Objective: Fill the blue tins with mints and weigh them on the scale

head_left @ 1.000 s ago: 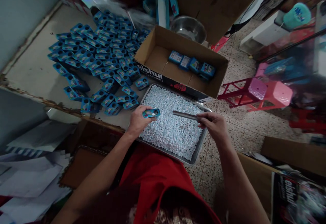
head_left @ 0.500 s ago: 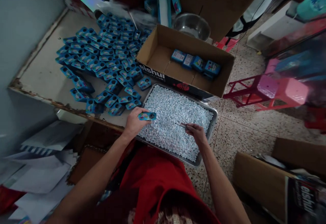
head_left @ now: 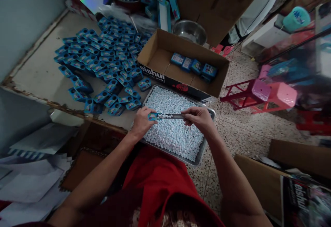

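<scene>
My left hand (head_left: 141, 123) grips a small blue box (head_left: 152, 116) above the left part of a metal tray (head_left: 212, 116). My right hand (head_left: 198, 118) pinches the handle of a narrow metal scoop (head_left: 177, 116). The scoop carries several small white candy-like pellets, and its tip meets the opening of the box. Beneath both hands, a thick layer of pale blue-white pellets (head_left: 176, 141) covers the tray.
Many blue boxes (head_left: 103, 54) stand on the table (head_left: 33, 68) at left. A cardboard carton (head_left: 161, 53) behind the tray holds several boxes. Metal bowls (head_left: 190, 32) sit farther back. Pink and purple stools (head_left: 258, 90) and another carton (head_left: 258, 182) are on the right.
My right hand has lifted the scoop out of the pellets and moved it left, loaded, to the box. My left hand has shifted slightly right with the box.
</scene>
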Tool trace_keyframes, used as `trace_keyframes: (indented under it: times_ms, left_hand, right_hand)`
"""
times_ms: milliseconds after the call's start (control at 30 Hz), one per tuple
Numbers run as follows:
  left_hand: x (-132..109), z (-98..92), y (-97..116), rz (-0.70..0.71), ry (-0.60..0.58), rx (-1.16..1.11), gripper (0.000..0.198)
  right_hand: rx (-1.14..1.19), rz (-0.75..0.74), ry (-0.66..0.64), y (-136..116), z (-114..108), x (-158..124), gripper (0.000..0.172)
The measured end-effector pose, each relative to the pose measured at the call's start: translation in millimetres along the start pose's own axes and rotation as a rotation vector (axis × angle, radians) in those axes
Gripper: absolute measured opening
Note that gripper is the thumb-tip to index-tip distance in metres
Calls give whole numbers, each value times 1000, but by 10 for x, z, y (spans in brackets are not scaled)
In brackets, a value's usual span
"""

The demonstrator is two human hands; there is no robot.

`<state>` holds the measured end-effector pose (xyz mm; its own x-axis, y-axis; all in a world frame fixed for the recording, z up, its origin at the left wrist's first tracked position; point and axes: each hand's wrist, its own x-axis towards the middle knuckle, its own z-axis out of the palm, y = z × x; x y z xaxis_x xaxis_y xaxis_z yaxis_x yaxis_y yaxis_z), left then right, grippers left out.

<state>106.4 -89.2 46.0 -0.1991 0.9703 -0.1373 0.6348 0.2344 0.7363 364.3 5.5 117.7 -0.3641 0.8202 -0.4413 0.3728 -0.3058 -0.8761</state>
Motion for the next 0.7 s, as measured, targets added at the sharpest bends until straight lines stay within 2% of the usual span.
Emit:
trace_keyframes:
  times_ms: [67,167,233,267,300,367,467,533,600,700]
  left_hand:
    - [5,22,8,2,4,-20,40]
    - [15,71,15,23,37,-80,37]
    - [-22,73,-16,17,73,-141,36]
    - [-68,50,-54,2,98,-172,36]
    - [-138,9,-108,-23,126,-196,35]
    - [-347,-125,-270,-106,202,-208,34]
    - [-720,-367,-627,-281,344,-123,36]
    - [-854,-454,-915,-382,420,-54,40]
    - [-802,-420,-1193,-454,479,-32,44]
    - [-482,-190,-1455,-532,546,-81,50]
  right_hand:
    - [-189,-77,9,-249,124,-35,17]
    - [-454,-196,12,-556,240,-130,21]
    - [-493,-233,6,-595,179,-192,20]
    - [-456,-224,12,-533,96,-214,19]
    - [-389,-195,28,-411,-19,-229,18]
    - [-206,-84,102,5,-305,-240,25]
    - [45,191,297,852,-707,-299,45]
    - [133,279,428,1356,-887,-422,51]
    - [152,292,513,1701,-996,-565,54]
    - [164,276,608,1948,-1080,-611,56]
